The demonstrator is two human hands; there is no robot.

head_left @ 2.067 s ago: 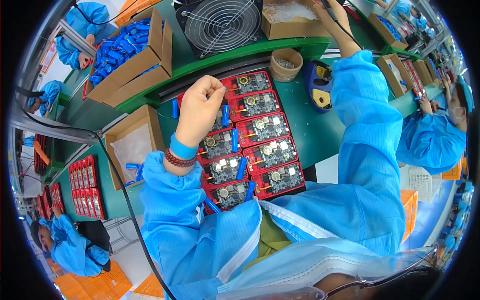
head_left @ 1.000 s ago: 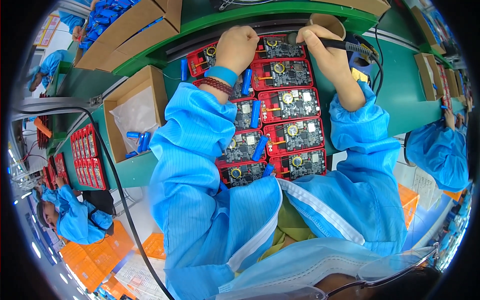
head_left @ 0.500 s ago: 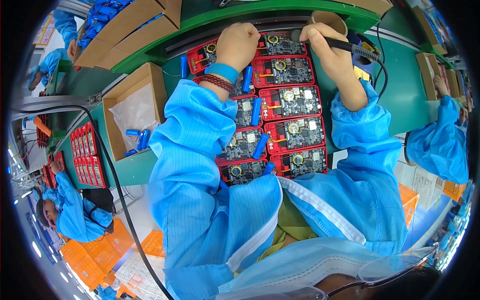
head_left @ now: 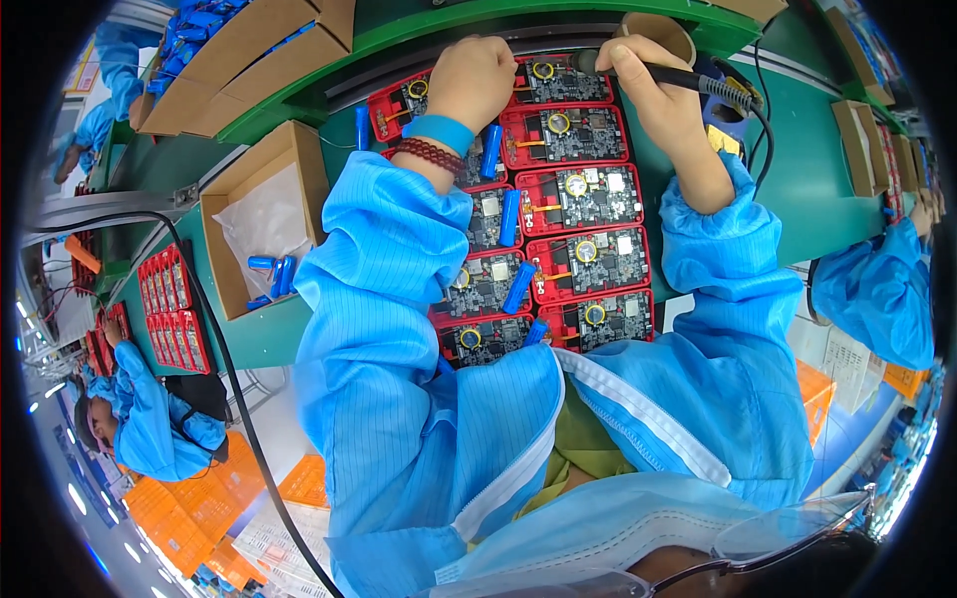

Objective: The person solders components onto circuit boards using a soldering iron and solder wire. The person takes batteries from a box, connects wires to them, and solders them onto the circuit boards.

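Note:
My right hand (head_left: 656,100) grips a soldering iron (head_left: 688,80) with a black handle and cable, its front end pointing left over the far right red housing (head_left: 563,92). My left hand (head_left: 471,84) is closed, knuckles up, above the far end of the left column of housings; whatever its fingers pinch is hidden beneath it. Two columns of red housings with circuit boards (head_left: 598,195) and round yellow-rimmed parts run toward me. Blue cylindrical batteries (head_left: 509,217) lie between the columns, and another blue battery (head_left: 362,129) sits left of the far left housing.
A cardboard box (head_left: 311,179) with a plastic bag and several batteries stands left. Behind it is a larger carton (head_left: 249,75) of blue parts. At the far right are a brown round container (head_left: 670,38) and a blue holder (head_left: 726,115). A black cable (head_left: 214,319) hangs at left. Co-workers sit either side.
Both hands keep nearly the same place and grip. The whole view has shifted slightly. At the right edge, a co-worker's hand and sleeve have moved.

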